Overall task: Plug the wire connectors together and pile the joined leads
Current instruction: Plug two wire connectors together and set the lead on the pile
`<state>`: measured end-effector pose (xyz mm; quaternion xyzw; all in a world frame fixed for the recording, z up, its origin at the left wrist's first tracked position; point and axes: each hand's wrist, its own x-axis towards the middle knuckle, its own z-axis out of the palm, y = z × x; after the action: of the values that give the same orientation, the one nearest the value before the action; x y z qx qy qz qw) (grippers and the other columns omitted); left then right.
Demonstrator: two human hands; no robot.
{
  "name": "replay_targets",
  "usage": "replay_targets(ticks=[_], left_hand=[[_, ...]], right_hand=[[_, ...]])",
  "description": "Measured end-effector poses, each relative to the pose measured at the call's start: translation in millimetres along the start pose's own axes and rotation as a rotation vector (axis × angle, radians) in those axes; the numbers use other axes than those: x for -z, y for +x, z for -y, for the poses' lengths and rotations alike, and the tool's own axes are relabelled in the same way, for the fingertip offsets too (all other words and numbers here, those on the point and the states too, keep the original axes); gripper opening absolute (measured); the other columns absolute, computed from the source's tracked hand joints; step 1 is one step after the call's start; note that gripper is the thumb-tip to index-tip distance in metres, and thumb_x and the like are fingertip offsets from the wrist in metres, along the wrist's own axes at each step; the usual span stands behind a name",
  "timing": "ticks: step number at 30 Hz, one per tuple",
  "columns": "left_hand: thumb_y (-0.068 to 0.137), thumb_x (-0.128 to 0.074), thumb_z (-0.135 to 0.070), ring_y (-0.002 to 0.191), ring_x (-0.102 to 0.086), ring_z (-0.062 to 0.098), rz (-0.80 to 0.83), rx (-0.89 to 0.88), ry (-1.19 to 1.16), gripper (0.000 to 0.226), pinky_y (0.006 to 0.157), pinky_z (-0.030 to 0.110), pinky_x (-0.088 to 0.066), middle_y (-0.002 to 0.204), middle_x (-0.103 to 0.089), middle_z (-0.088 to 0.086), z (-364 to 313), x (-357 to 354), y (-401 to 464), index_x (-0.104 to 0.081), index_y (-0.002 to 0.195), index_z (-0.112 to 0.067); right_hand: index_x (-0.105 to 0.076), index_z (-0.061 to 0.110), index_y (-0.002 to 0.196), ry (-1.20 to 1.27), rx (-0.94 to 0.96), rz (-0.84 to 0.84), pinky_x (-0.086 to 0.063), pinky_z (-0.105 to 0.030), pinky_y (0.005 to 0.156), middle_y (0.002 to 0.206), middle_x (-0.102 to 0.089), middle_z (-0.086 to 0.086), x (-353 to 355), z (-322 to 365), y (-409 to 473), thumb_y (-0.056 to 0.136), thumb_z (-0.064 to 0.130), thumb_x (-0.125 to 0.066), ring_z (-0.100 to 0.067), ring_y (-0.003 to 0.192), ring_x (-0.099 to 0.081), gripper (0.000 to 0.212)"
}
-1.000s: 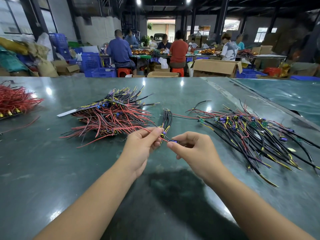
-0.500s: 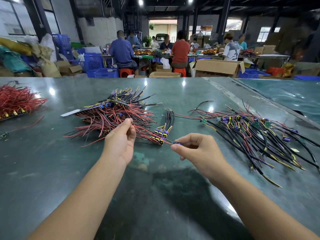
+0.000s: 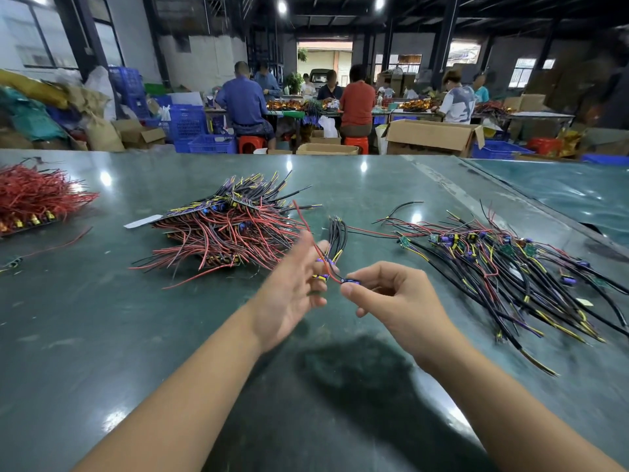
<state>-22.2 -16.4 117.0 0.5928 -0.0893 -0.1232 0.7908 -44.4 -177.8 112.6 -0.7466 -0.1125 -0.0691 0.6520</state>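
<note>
Wire piles across the desk (image 3: 102,335)

Joined pile (image 3: 224,233) lies mid-desk; loose leads (image 3: 493,267) to its right, a small bundle (image 3: 337,233) between them; another heap (image 3: 30,195) at the left edge. Both hands near the bundle.

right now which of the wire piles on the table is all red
The far-left pile, at the table's left edge: its leads are only red. The middle pile mixes red and black, and the right pile is mostly black with yellow.
</note>
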Motion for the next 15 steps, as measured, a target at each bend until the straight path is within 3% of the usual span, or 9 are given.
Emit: replay_targets(ticks=[3,6,8,11,15], left_hand=[[0.094,-0.04,-0.046,0.088,-0.053,0.018,0.002,-0.105,0.344,0.037,0.076,0.026,-0.044,0.095,-0.063,-0.005,11.8,-9.4,3.3,-0.063,0.117,-0.029],[0.102,-0.031,-0.036,0.11,-0.061,0.021,-0.005,-0.135,0.453,0.037,0.099,0.039,-0.044,0.108,-0.071,-0.005,15.8,-3.1,5.2,-0.068,0.108,-0.032],[0.102,-0.027,-0.036,0.097,-0.063,0.015,-0.048,-0.15,0.422,0.044,0.087,0.032,-0.046,0.101,-0.073,-0.006,13.3,-0.7,6.3,-0.07,0.101,-0.028],[0.103,-0.025,-0.033,0.065,-0.053,0.008,-0.123,-0.171,0.196,0.05,0.06,0.019,-0.042,0.088,-0.074,0.001,3.4,4.1,8.5,-0.071,0.095,-0.016],[0.103,-0.024,-0.037,0.048,-0.045,0.003,-0.191,-0.193,-0.164,0.053,0.046,0.014,-0.04,0.086,-0.075,0.006,-10.7,23.4,9.4,-0.068,0.096,-0.009]], right_hand=[[-0.072,0.016,0.074,-0.039,0.012,0.038,-0.046,-0.021,0.055,0.065,-0.069,-0.004,-2.4,-2.1,-1.5,0.075,0.015,-0.079,-0.01,0.052,-0.058,0.007],[-0.072,0.015,0.076,-0.068,0.027,0.049,-0.046,-0.023,0.056,0.068,-0.07,-0.008,-3.9,-3.3,-1.5,0.077,0.016,-0.078,-0.011,0.053,-0.057,0.006],[-0.072,0.016,0.074,-0.059,0.04,0.037,-0.045,-0.021,0.055,0.067,-0.069,-0.005,-3.3,-2.1,-0.8,0.076,0.016,-0.079,-0.011,0.053,-0.058,0.007],[-0.072,0.022,0.069,-0.034,0.034,0.012,-0.045,-0.02,0.055,0.064,-0.067,0.0,0.5,-0.2,1.2,0.074,0.017,-0.079,-0.01,0.052,-0.059,0.011],[-0.072,0.021,0.069,-0.015,0.013,-0.009,-0.043,-0.016,0.053,0.061,-0.065,0.002,5.9,0.3,2.3,0.075,0.015,-0.078,-0.01,0.052,-0.058,0.011]])
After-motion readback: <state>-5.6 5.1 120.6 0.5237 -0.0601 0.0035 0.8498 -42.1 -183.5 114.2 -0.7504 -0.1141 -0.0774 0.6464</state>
